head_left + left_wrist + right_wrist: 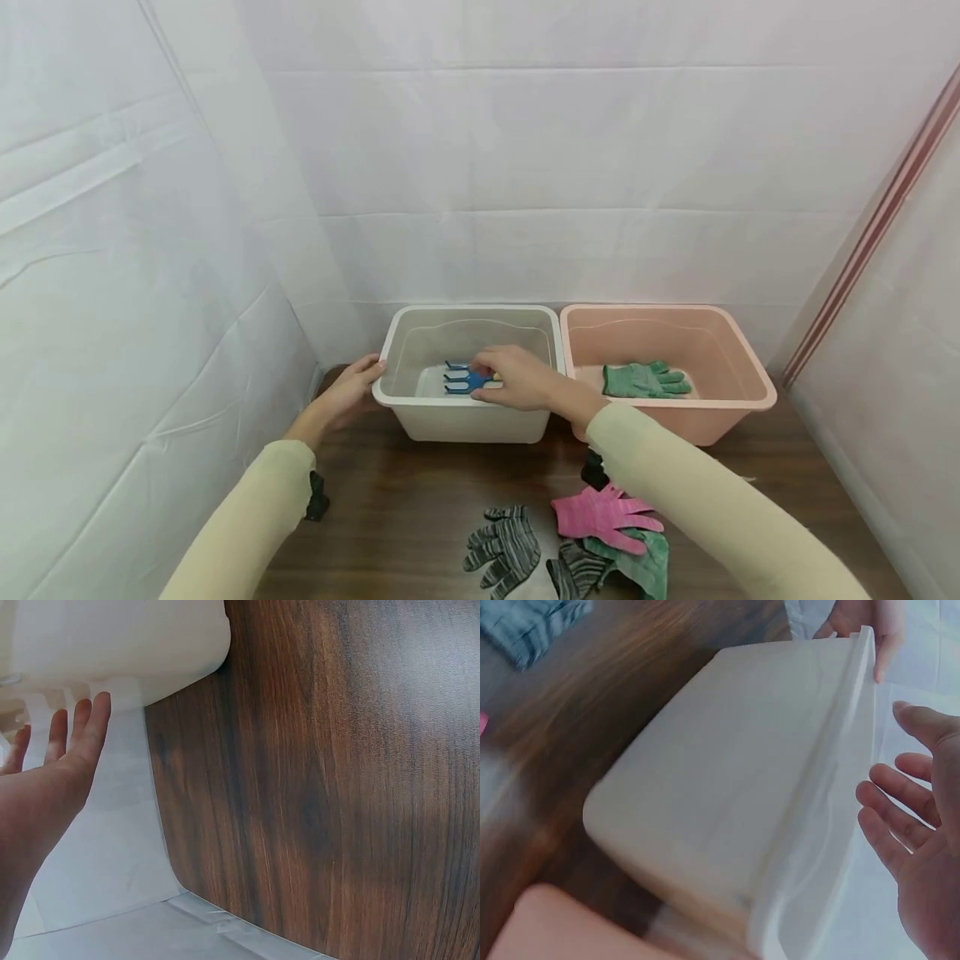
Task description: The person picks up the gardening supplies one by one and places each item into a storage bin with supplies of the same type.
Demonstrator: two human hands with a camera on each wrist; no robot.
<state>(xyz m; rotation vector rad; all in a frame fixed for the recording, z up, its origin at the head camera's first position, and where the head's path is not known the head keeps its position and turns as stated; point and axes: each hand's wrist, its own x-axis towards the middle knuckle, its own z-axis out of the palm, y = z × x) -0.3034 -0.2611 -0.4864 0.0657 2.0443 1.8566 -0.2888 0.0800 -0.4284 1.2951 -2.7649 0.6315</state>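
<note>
In the head view, a blue three-pronged hand rake (467, 382) lies inside the white bin (472, 423). Over it is my right hand (517, 379), which hides its handle. The right wrist view shows this right hand (922, 810) with thumb and fingers apart and nothing between them. At the bin's left end, my left hand (348, 392) holds the rim. Its fingers lie along the outside wall in the left wrist view, where the left hand (52, 780) shows without its thumb.
Touching the white bin on the right, a pink bin (675, 405) contains a green glove (645, 380). On the dark wooden table (390, 517) in front lie a grey-black striped glove (506, 550), a pink glove (600, 517) and other gloves. White sheets (480, 167) enclose the back and sides.
</note>
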